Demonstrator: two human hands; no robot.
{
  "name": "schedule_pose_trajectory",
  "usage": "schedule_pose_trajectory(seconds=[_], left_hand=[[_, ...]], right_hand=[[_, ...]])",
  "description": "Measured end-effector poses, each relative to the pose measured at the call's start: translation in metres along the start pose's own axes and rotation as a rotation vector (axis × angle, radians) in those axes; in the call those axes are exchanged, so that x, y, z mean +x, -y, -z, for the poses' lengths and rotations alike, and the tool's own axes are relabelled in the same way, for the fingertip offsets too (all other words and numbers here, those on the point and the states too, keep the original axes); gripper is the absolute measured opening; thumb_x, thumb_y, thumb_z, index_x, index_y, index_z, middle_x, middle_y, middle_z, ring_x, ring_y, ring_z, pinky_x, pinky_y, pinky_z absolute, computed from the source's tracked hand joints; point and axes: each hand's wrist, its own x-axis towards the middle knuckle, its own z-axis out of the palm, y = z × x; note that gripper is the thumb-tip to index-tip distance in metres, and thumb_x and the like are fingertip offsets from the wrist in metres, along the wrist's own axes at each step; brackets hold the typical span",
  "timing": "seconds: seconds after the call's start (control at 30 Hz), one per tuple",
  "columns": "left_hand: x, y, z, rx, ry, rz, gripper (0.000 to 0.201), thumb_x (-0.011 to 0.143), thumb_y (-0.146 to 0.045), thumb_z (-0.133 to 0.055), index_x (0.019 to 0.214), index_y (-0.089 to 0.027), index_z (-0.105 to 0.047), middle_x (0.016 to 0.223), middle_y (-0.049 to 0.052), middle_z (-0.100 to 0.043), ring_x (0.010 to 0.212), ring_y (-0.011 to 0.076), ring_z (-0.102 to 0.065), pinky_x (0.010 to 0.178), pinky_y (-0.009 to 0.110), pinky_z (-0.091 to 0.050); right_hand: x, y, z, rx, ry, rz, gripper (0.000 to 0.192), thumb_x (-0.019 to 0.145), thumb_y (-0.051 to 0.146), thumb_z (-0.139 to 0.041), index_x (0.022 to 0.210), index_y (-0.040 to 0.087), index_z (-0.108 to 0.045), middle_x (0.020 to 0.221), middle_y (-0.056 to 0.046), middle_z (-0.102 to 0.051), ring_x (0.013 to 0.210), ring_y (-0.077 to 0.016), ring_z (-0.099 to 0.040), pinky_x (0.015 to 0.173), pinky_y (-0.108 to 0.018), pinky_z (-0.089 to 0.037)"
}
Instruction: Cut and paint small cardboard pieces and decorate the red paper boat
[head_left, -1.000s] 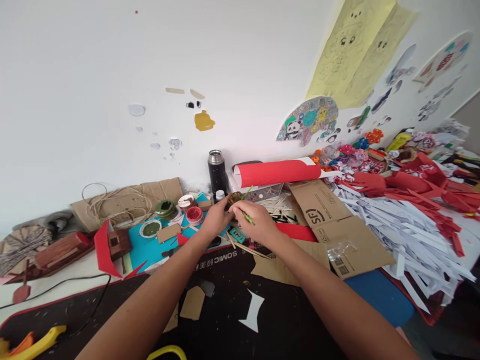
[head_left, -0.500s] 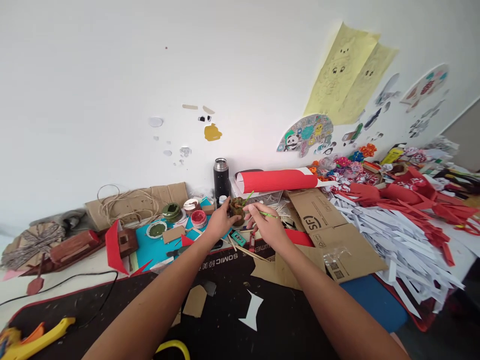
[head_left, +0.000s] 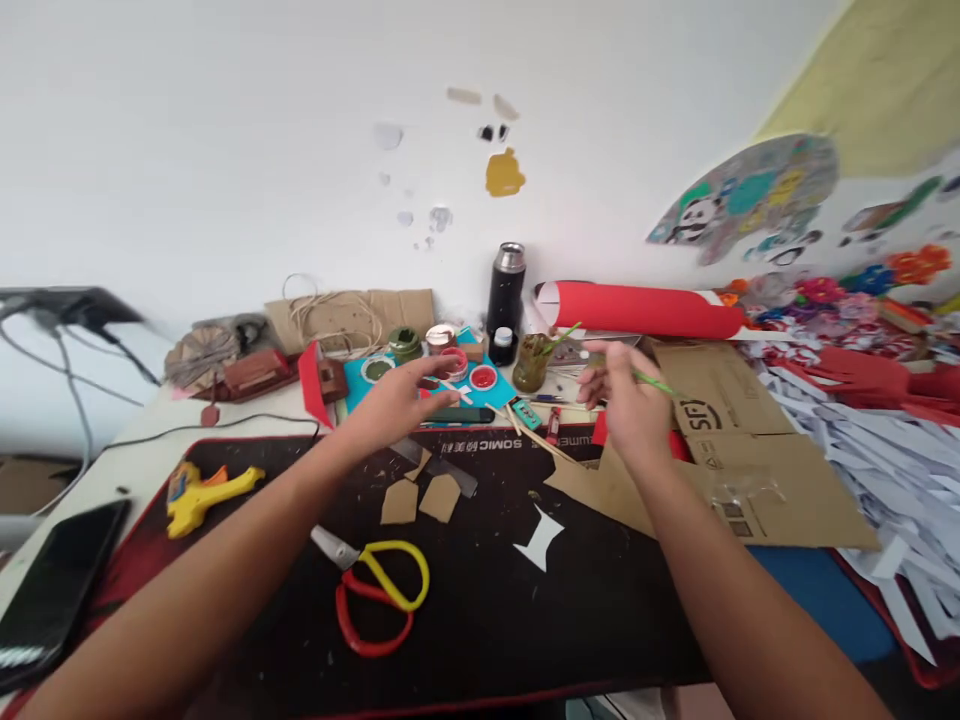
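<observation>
Apparently reaching for paint, the left hand [head_left: 401, 405] stretches open by the red pot [head_left: 456, 360], contact unclear; the right hand [head_left: 631, 405] grips a green stick [head_left: 654, 383], right of the murky jar [head_left: 531, 366]. Next likely calls for steadying the pot. Half a second ago, the left hand was at the jar.
</observation>
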Motion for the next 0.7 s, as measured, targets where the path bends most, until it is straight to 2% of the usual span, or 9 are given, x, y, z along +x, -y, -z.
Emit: schedule_pose_trajectory(seconds=[0.1, 0.2, 0.27, 0.33, 0.43, 0.53, 0.7], left_hand=[[-0.045, 0.007, 0.037, 0.104, 0.025, 0.068, 0.047, 0.095, -0.057, -0.065, 0.127, -0.024, -0.074, 0.132, 0.008, -0.077, 0.115, 0.0294, -0.073, 0.100, 0.041, -0.058], [-0.083, 0.012, 0.052, 0.208, 0.079, 0.112, 0.042, 0.095, -0.060, -0.063, 0.115, -0.025, -0.076, 0.116, 0.007, -0.079, 0.104, 0.0290, -0.073, 0.090, 0.041, -0.058], [-0.105, 0.014, 0.049, 0.245, 0.167, 0.084, 0.036, 0.097, -0.056, -0.063, 0.117, -0.028, -0.074, 0.118, 0.006, -0.077, 0.108, 0.0287, -0.071, 0.093, 0.041, -0.057], [-0.124, 0.016, 0.039, 0.283, 0.247, 0.033, 0.032, 0.097, -0.049, -0.065, 0.122, -0.029, -0.071, 0.126, 0.006, -0.074, 0.117, 0.0295, -0.068, 0.101, 0.042, -0.055], [-0.149, 0.021, 0.022, 0.332, 0.328, 0.015, 0.038, 0.093, -0.040, -0.072, 0.127, -0.025, -0.066, 0.130, 0.010, -0.069, 0.122, 0.0319, -0.065, 0.105, 0.045, -0.053], [-0.164, 0.026, 0.012, 0.294, 0.412, 0.026, 0.031, 0.093, -0.033, -0.073, 0.122, -0.025, -0.066, 0.123, 0.008, -0.067, 0.115, 0.0296, -0.064, 0.100, 0.042, -0.053], [-0.172, 0.034, 0.018, 0.208, 0.491, -0.053, 0.019, 0.104, -0.023, -0.053, 0.116, -0.028, -0.067, 0.111, 0.006, -0.066, 0.105, 0.0245, -0.061, 0.093, 0.036, -0.049]], right_hand=[[0.002, 0.001, -0.002, 0.012, 0.032, -0.024, 0.054, 0.088, 0.071, -0.076, 0.101, 0.019, -0.079, 0.066, -0.001, -0.071, 0.045, -0.0128, -0.063, 0.041, -0.022, -0.046], [0.000, -0.004, -0.006, 0.055, -0.006, -0.088, 0.055, 0.085, 0.069, -0.080, 0.097, 0.016, -0.079, 0.062, 0.000, -0.069, 0.042, -0.0128, -0.061, 0.039, -0.023, -0.044], [-0.004, -0.006, -0.007, 0.122, -0.093, -0.079, 0.053, 0.087, 0.068, -0.080, 0.095, 0.016, -0.078, 0.060, 0.000, -0.067, 0.040, -0.0120, -0.058, 0.037, -0.023, -0.042], [-0.010, -0.004, -0.006, 0.185, -0.124, -0.058, 0.050, 0.089, 0.066, -0.078, 0.094, 0.016, -0.077, 0.059, 0.001, -0.067, 0.039, -0.0113, -0.056, 0.037, -0.022, -0.039], [-0.029, 0.002, -0.007, 0.242, -0.054, -0.097, 0.048, 0.089, 0.066, -0.079, 0.093, 0.018, -0.078, 0.057, 0.002, -0.066, 0.038, -0.0114, -0.055, 0.035, -0.022, -0.038], [-0.053, 0.000, -0.017, 0.262, 0.038, -0.203, 0.048, 0.086, 0.067, -0.081, 0.092, 0.020, -0.078, 0.056, 0.002, -0.065, 0.038, -0.0118, -0.056, 0.035, -0.022, -0.038], [-0.080, -0.019, -0.046, 0.273, 0.123, -0.344, 0.050, 0.083, 0.068, -0.082, 0.091, 0.019, -0.079, 0.055, 0.002, -0.065, 0.038, -0.0119, -0.056, 0.035, -0.021, -0.037]])
